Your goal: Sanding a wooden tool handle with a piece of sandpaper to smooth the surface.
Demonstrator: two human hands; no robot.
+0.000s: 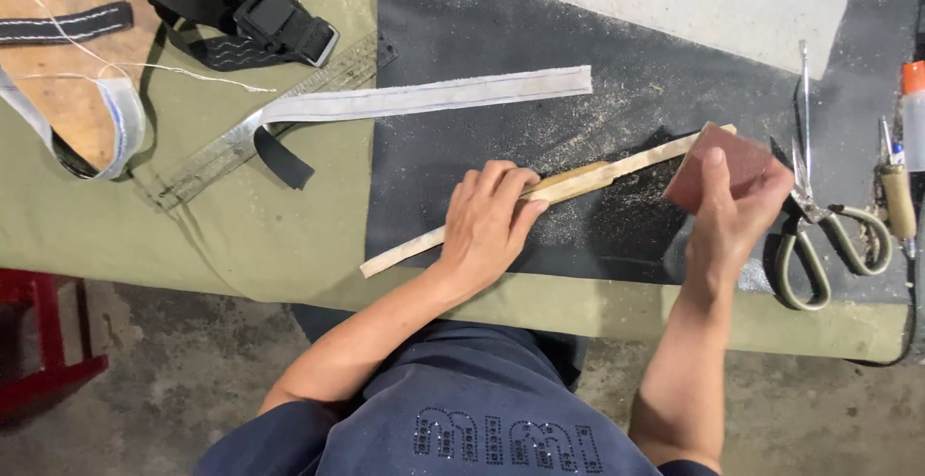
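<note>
A long thin pale wooden strip [631, 162] lies slanted across a black mat [453, 62] dusted with sawdust. My left hand [489, 221] presses down on the strip's middle, fingers spread over it. My right hand [734, 208] grips a folded reddish-brown piece of sandpaper [737, 163], held against the strip's far right end. The strip's near end [385, 262] reaches past the mat onto olive-green cloth [241, 235].
Large scissors [814, 216] lie right of my right hand, with an awl-like wooden-handled tool [898, 197] and an orange-capped bottle [913, 110] beyond. A white webbing strip [434, 95], metal ruler [279, 110], black straps with buckle [260, 18] and a brown board [67, 71] lie left. A red stool [39, 341] stands below.
</note>
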